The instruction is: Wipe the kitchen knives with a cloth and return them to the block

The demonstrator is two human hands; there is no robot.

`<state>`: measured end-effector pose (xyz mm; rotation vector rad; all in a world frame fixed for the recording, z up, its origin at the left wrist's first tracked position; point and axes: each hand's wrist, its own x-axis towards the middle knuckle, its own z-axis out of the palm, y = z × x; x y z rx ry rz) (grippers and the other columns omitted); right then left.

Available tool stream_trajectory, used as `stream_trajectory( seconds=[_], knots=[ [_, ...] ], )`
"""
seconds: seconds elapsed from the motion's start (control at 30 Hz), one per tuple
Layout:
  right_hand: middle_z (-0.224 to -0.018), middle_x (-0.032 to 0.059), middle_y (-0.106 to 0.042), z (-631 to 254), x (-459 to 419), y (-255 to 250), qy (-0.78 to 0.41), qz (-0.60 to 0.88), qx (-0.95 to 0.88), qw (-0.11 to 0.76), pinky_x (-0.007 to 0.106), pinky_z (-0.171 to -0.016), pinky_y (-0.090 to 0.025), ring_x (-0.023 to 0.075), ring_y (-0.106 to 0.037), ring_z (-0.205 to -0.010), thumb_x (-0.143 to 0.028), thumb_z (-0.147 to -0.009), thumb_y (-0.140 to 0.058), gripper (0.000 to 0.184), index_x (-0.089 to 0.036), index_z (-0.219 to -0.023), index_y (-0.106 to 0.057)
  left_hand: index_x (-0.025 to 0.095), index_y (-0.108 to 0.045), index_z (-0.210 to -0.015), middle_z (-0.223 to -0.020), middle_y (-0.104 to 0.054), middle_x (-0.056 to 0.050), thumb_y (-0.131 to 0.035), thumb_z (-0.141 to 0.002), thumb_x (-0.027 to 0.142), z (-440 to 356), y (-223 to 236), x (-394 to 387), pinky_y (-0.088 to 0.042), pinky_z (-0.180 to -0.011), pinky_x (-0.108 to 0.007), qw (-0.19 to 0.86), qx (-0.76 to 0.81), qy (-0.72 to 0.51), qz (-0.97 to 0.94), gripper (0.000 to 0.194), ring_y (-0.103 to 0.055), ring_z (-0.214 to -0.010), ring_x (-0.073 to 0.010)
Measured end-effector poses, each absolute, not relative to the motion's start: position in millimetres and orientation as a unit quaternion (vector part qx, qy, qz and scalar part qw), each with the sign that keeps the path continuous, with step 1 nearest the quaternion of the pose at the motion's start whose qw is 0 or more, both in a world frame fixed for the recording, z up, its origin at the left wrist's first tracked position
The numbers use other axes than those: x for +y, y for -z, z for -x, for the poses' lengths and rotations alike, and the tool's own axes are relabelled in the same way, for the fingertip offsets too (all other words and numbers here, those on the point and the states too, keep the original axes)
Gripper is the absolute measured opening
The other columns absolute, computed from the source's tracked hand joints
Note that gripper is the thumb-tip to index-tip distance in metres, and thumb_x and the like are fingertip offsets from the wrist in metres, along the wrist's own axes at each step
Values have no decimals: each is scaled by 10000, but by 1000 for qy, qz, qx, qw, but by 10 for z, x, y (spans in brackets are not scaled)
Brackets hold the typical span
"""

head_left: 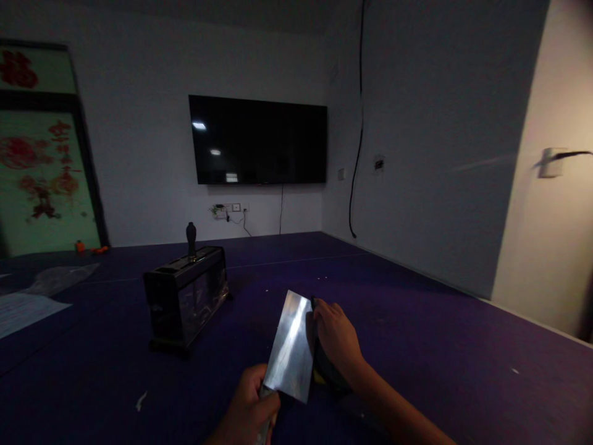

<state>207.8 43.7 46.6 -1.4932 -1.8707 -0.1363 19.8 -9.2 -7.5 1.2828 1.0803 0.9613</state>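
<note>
A cleaver (293, 349) with a broad shiny blade is in front of me, tilted up and away. My left hand (256, 398) is closed around its handle, near the bottom of the view. At the blade's upper right edge, my right hand (337, 334) has its fingers bent together around something dark, whose kind I cannot make out. A dark shape with a bit of yellow shows beneath that hand, partly hidden by the blade and wrist. To the left stands a black knife block (185, 300) with clear sides and one black handle (191, 240) sticking up from its top.
The dark blue-purple surface (417, 346) reaches to the walls. Crumpled clear plastic (62, 278) and a white sheet (28, 312) lie at the far left, with small orange items (80, 246) behind. A television (259, 142) and a hanging black cable (360, 136) are on the walls.
</note>
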Motion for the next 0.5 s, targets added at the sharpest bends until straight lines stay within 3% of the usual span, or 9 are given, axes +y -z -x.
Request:
stream_trajectory(
  seconds=[0.5],
  knots=[
    [-815,62,-597,-2056,408,-449,49,568,-735,368,252,-712,-353,188,-492,-800,-68,-790,-340,238,-169,-793,-555,145,-467,-860,-415,-445,82,-490,-575,281,-197,86,-126,-249,-250,-164,556,447,-446,-540,316,-331,-242,-58]
  ],
)
